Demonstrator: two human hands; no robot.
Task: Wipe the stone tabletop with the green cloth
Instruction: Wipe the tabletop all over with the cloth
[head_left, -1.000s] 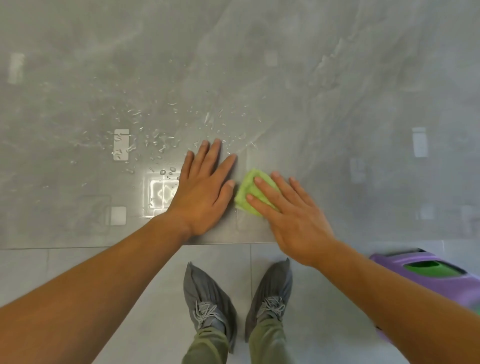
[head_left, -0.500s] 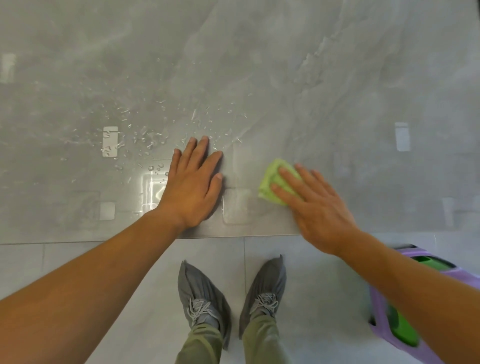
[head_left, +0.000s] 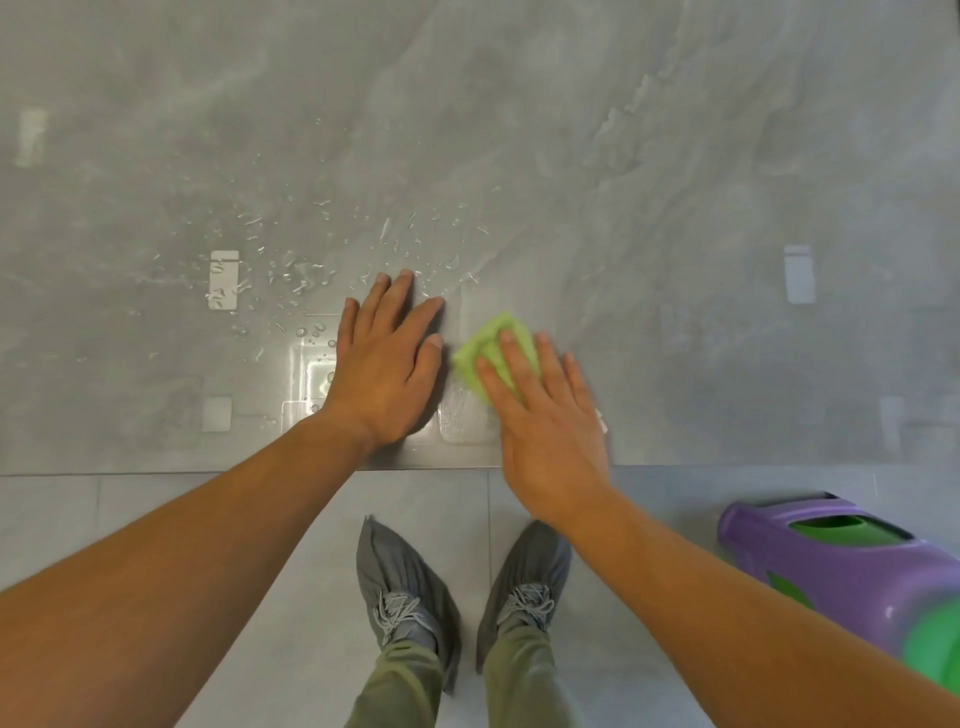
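Stone tabletop (head_left: 623, 156), green cloth (head_left: 485, 340) corner pointing away

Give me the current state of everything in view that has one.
Cloth: folded, flat on the tabletop, pressed under the right hand's fingers.
Right hand: fingers straight, pressing the cloth.
Left hand: flat on the tabletop beside the cloth, holding nothing.
Tabletop: wet with droplets left of and beyond the left hand; the right part looks dry.
Purple container: on the floor, right of the feet.

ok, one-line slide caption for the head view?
Right hand presses the cloth on the wet tabletop; left hand rests flat beside it.
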